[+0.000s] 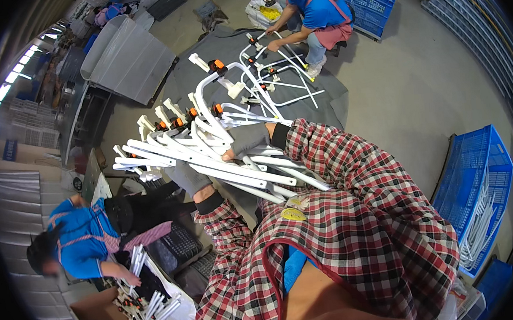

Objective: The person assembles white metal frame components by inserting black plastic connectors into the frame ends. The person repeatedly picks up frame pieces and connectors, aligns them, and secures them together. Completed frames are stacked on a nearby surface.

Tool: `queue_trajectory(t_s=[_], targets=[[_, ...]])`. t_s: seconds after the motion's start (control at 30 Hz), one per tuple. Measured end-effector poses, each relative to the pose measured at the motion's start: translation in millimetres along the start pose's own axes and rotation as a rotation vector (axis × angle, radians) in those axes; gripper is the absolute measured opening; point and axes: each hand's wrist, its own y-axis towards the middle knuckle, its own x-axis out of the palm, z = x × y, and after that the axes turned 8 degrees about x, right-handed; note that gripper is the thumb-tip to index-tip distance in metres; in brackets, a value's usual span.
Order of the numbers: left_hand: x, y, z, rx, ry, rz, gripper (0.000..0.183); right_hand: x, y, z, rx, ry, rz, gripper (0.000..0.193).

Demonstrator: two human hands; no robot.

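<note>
A bundle of bent white tube frames (221,162) hangs in front of the person's torso, gathered between two hands in grey gloves. The right hand (249,139) reaches in from the right and lies across the upper tubes near the middle of the bundle; its fingers are clamped on them, the bare thumb (227,155) pressed against a tube. The left hand (187,175) is at the lower left side of the bundle, its glove against the tubes and partly covered by them; its fingers are hidden, so how tightly they close cannot be told. The plain tube ends slant down to the right, past both hands toward the plaid jacket (356,230). Along the far side, beyond the fingers, sit orange-and-black clamps (218,64) and white plastic end pieces (199,62), with one looped frame standing higher than the rest.

Behind the bundle, more white frames (290,89) lie on a dark grey cloth (326,98) spread over the floor. A crouching co-worker (323,12) in a blue shirt and pink apron has both hands at these frames. At the left, another co-worker (83,237) reaches toward white tube parts (160,312) beside a cardboard box (101,319). On the right, a blue crate (456,173) contains white tubes (478,228).
</note>
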Motion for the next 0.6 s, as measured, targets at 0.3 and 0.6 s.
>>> queue_trajectory(t_s=[0.3, 0.6], targets=[[20, 41, -17, 0.018, -0.11, -0.099, 0.036, -29, 24, -16, 0.007, -0.167, 0.077, 0.043], [95, 125, -111, -0.402, -0.008, -0.203, 0.043, -94, 37, -27, 0.17, -0.019, 0.465, 0.041]])
